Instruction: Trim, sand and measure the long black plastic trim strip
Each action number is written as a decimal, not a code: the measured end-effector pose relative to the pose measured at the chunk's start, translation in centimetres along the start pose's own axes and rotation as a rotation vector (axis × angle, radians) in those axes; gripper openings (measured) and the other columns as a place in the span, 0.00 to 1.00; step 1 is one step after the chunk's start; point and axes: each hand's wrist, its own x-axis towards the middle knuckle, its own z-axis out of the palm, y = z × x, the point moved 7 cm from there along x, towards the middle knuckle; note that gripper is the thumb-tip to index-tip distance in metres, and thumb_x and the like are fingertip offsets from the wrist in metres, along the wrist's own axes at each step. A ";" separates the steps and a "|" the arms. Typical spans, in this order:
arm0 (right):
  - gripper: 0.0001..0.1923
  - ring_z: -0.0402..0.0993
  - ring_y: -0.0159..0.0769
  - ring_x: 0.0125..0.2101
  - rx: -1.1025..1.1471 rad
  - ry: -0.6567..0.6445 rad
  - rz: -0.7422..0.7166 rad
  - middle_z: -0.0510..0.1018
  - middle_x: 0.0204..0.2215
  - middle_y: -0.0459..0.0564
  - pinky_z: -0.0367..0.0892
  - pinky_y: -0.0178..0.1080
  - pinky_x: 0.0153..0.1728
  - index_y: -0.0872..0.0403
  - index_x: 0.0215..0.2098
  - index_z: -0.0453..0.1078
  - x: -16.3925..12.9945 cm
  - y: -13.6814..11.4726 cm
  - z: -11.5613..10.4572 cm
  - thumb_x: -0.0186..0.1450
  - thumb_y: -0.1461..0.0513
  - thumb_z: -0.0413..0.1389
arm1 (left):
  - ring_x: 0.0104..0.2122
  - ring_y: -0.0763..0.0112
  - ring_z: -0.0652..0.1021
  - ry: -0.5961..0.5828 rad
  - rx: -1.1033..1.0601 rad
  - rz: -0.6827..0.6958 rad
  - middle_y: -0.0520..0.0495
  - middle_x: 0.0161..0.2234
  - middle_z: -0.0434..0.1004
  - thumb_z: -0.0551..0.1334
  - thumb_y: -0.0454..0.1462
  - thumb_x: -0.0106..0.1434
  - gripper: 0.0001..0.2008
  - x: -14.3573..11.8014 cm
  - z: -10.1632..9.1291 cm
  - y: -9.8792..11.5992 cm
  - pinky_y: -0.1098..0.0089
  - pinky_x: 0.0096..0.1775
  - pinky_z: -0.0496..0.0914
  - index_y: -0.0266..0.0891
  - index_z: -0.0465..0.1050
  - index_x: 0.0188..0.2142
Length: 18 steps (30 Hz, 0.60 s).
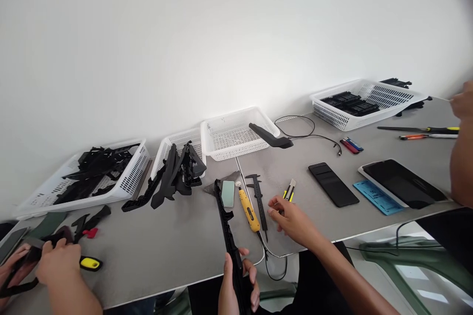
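My left hand (236,283) is wrapped round the lower end of a long, narrow black plastic trim piece (227,229), which points up and away over the table edge. My right hand (291,219) has curled fingers around the lower end of a yellow and black utility knife (289,190); its handle is partly hidden by them. Left of that hand lie a dark caliper (259,204) and a yellow corded tool (249,210) with a pale round tip. A pale green block (228,193) lies behind the trim piece.
White baskets (236,151) line the wall, some with black parts. Several black trim pieces (177,172) lean on one. A black phone (332,184) and a tablet-like panel (402,182) lie right. A co-worker's hands (59,261) work at left; another person's arm (461,157) is at right.
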 end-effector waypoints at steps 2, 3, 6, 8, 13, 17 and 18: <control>0.11 0.83 0.40 0.31 -0.125 0.062 -0.067 0.86 0.45 0.51 0.73 0.44 0.38 0.49 0.48 0.69 -0.1 0.3 -0.7 0.74 0.54 0.51 | 0.16 0.78 0.72 0.003 -0.006 0.006 0.56 0.28 0.73 0.67 0.67 0.65 0.31 -0.1 -0.2 0.0 0.75 0.18 0.61 0.45 0.76 0.49; 0.12 0.84 0.44 0.37 -0.174 0.089 -0.096 0.86 0.47 0.53 0.72 0.46 0.42 0.49 0.50 0.70 -0.1 0.4 -1.0 0.73 0.54 0.51 | 0.16 0.78 0.71 0.008 -0.005 0.007 0.56 0.28 0.73 0.67 0.67 0.65 0.31 -0.1 -0.3 0.0 0.75 0.19 0.61 0.45 0.76 0.49; 0.19 0.83 0.52 0.50 -0.304 0.154 -0.131 0.82 0.57 0.57 0.71 0.48 0.46 0.49 0.60 0.70 -0.5 1.4 -1.7 0.73 0.56 0.52 | 0.16 0.77 0.72 0.048 0.016 0.004 0.56 0.28 0.74 0.68 0.67 0.64 0.32 -0.2 -0.8 -0.1 0.74 0.19 0.62 0.45 0.78 0.49; 0.23 0.83 0.53 0.48 -0.410 0.222 -0.076 0.77 0.62 0.59 0.72 0.47 0.42 0.49 0.65 0.68 -0.8 2.5 -2.3 0.74 0.54 0.51 | 0.16 0.75 0.73 0.082 0.035 0.008 0.54 0.29 0.76 0.68 0.67 0.64 0.34 -0.2 -1.0 -0.3 0.73 0.19 0.63 0.43 0.79 0.53; 0.30 0.83 0.54 0.46 -0.509 0.370 0.083 0.76 0.60 0.59 0.72 0.46 0.39 0.49 0.70 0.64 -1.9 5.4 -4.4 0.72 0.49 0.56 | 0.20 0.67 0.79 0.089 0.048 0.014 0.46 0.34 0.82 0.66 0.66 0.66 0.43 0.0 -0.4 -0.8 0.69 0.22 0.69 0.42 0.73 0.69; 0.35 0.81 0.55 0.52 -0.495 0.420 0.061 0.76 0.56 0.58 0.73 0.47 0.46 0.51 0.72 0.62 -2.5 6.7 -6.3 0.68 0.52 0.58 | 0.23 0.64 0.81 0.102 0.113 0.007 0.43 0.35 0.84 0.64 0.66 0.68 0.45 0.0 0.8 -1.0 0.67 0.26 0.72 0.40 0.71 0.72; 0.36 0.80 0.54 0.52 -0.478 0.416 0.041 0.75 0.57 0.58 0.74 0.47 0.47 0.50 0.72 0.61 -2.7 6.9 -6.6 0.68 0.53 0.57 | 0.24 0.63 0.82 0.106 0.133 0.011 0.42 0.35 0.84 0.64 0.66 0.68 0.45 0.0 1.1 -0.9 0.66 0.28 0.73 0.39 0.72 0.71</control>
